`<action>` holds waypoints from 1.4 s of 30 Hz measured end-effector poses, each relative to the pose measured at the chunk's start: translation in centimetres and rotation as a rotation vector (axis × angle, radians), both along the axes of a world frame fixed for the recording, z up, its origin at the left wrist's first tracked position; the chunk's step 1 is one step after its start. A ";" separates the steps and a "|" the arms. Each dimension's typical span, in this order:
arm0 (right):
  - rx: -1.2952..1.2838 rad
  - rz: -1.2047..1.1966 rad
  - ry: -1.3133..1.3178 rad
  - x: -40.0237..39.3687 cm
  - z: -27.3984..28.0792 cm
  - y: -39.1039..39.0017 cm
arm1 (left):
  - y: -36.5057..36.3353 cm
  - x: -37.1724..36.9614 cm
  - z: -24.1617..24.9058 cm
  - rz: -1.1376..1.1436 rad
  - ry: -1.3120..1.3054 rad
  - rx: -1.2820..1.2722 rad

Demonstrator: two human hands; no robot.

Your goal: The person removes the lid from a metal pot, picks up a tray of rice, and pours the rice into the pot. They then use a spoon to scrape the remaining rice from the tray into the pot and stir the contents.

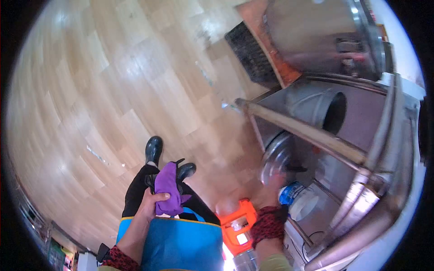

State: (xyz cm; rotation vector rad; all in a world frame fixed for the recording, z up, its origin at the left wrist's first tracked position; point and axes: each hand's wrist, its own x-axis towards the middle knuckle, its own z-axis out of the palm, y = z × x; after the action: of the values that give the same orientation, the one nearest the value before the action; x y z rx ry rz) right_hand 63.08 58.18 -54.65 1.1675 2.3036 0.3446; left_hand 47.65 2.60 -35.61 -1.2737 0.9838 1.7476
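Observation:
A bunched purple cloth (168, 189) is gripped in my left hand (151, 202), the thumb lying across it, in front of the blue apron (181, 244). Dark ends stick out at its top. My right hand (273, 185) reaches toward the metal rack, close to a round shiny metal lid or basin (278, 158); it is blurred, so its fingers and any hold are unclear. Just right of that hand is a white tub with a blue label (298, 198). An orange plastic stool (238, 226) stands below, beside my right wrist.
The metal rack (307, 128) fills the right side, with a large metal pot (332, 110) lying in it. Behind stand a big steel vessel (321, 36) and a dark mat or grate (253, 54). Wood-patterned floor (113, 90) spreads left. Shelving (34, 221) is at lower left.

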 end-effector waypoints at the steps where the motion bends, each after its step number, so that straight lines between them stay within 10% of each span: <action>1: -0.122 -0.064 0.133 -0.3 1.6 -5.1 | -0.3 0.3 -0.4 0.040 0.031 0.072; 10: -1.496 -0.816 0.716 -14.6 26.6 -40.3 | -4.3 -3.9 10.5 0.143 0.135 0.174; 15: -1.795 -0.416 0.792 -23.1 39.9 -46.8 | -5.4 -9.4 18.4 -0.087 0.370 0.025; 17: -1.495 0.248 0.590 -26.7 45.5 -46.6 | -5.9 -11.5 20.8 -0.113 0.349 0.030; 22: -1.294 0.388 0.824 -30.7 47.9 -45.6 | -4.3 -18.4 25.4 -0.224 0.421 0.153; 26: -1.317 0.103 0.907 -35.4 47.1 -42.5 | -1.6 -24.2 25.4 -0.289 0.418 0.061; 30: -1.927 -1.289 1.163 -41.2 45.3 -38.9 | 0.4 -32.0 28.0 -0.353 0.373 0.020; 42: -2.594 -1.664 1.283 -60.3 50.2 -33.3 | 1.9 -55.4 31.8 -0.348 0.406 0.143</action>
State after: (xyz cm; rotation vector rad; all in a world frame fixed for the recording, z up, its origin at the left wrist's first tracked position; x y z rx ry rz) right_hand 2.74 24.85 -4.47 -0.7265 0.3172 3.1337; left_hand -7.74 4.46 -3.85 -0.6212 1.1994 1.7903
